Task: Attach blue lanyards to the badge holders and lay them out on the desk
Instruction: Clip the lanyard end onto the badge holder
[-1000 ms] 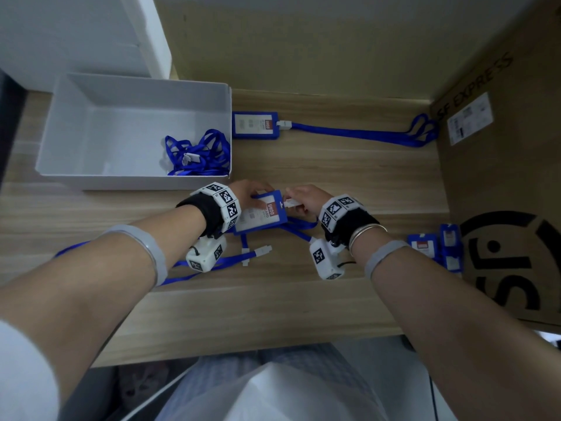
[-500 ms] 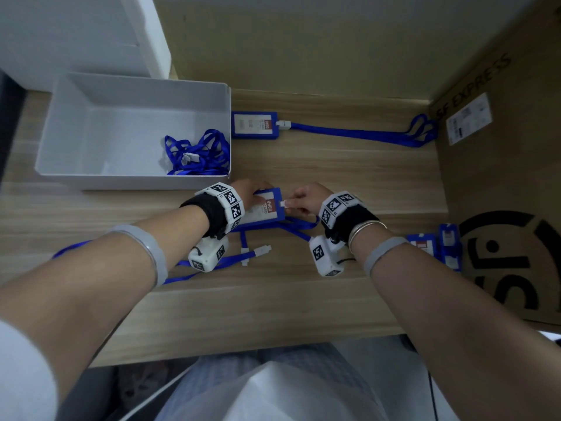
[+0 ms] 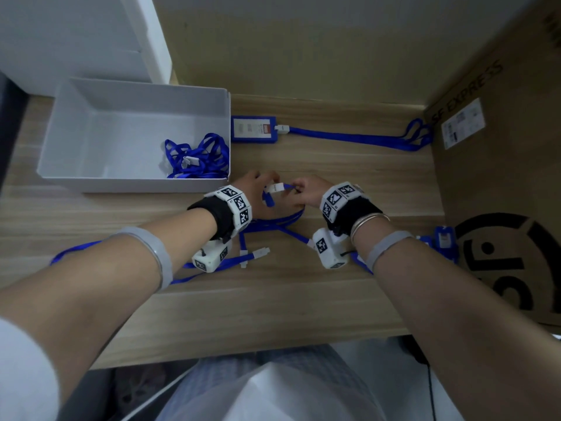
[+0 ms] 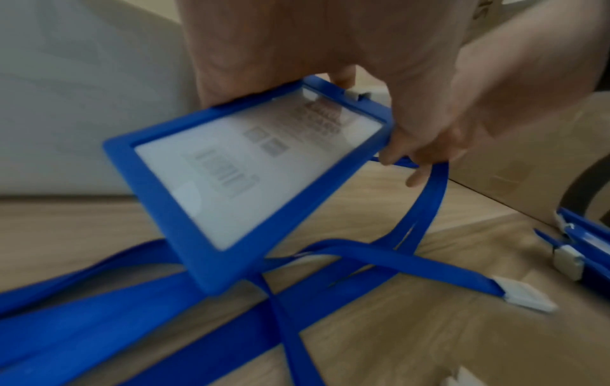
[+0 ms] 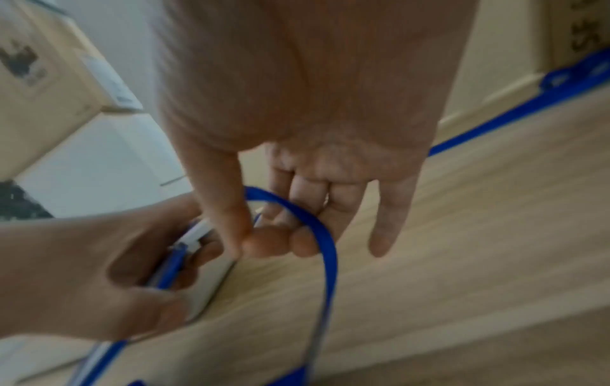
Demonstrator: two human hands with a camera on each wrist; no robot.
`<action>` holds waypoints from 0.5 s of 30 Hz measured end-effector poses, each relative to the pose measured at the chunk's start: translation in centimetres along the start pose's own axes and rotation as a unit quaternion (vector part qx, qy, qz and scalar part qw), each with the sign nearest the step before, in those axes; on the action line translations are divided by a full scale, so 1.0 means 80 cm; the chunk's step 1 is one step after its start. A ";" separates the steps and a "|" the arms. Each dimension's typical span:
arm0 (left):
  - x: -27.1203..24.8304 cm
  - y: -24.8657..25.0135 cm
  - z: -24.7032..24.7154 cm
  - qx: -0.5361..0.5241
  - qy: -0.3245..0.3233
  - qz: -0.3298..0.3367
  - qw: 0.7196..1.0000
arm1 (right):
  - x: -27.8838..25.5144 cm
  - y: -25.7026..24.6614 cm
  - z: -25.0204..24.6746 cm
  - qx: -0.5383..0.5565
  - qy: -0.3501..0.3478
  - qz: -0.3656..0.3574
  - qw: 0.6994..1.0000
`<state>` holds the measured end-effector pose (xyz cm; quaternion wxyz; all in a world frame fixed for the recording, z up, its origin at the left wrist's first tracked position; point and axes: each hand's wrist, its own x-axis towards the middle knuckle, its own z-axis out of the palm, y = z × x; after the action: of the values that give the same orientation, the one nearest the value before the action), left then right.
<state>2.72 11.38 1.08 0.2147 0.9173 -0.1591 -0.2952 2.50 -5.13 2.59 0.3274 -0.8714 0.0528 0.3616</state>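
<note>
Nearest you, at 6 o'clock, bare desk; just beyond it a loose blue lanyard lies slack, its white clip free, strap trailing off toward 9 o'clock.

Mid-desk, your two hands meet. Left hand grips the blue badge holder, fingers curled round its top edge; right hand pinches the second lanyard's strap between thumb and forefinger just behind its white clasp, little finger straight.

Change: a second ago the holder lay face-up between your hands; half a second ago your fingers sat at its slot; now it is tipped on edge, lifted off the wood, and the clasp sits against its top. Reads as the clip going home or just seated; blur in both wrist views hides the latch, so cannot tell whether it has locked. Judgement: tug-test, then lay it out.

Count, near to far:
- lanyards: the loose one; one in hand; a bundle in the white tray at 10 o'clock, number in the tangle unclear; one stretched at 12 o'clock.
- badge holders: one in hand; a stack at 3 o'clock against the cardboard box, at least two, exact number unclear; one finished badge at 12 o'clock, laid flat, lanyard run out toward 2 o'clock.

One finished, one in progress.
</note>
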 end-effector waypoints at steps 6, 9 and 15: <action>0.002 -0.002 0.003 -0.026 -0.005 -0.010 1.000 | 0.002 0.009 -0.029 0.133 0.105 0.027 0.985; 0.005 0.000 0.004 -0.021 -0.017 -0.005 1.000 | -0.001 -0.008 -0.035 0.088 0.169 -0.025 0.981; 0.004 -0.013 0.000 -0.020 -0.019 -0.040 0.999 | -0.001 -0.012 -0.059 0.019 0.293 -0.053 0.954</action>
<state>3.10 12.12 0.43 0.2178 0.9126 -0.1208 -0.3242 5.60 -7.27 5.66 0.3325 -0.9343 0.1069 0.0710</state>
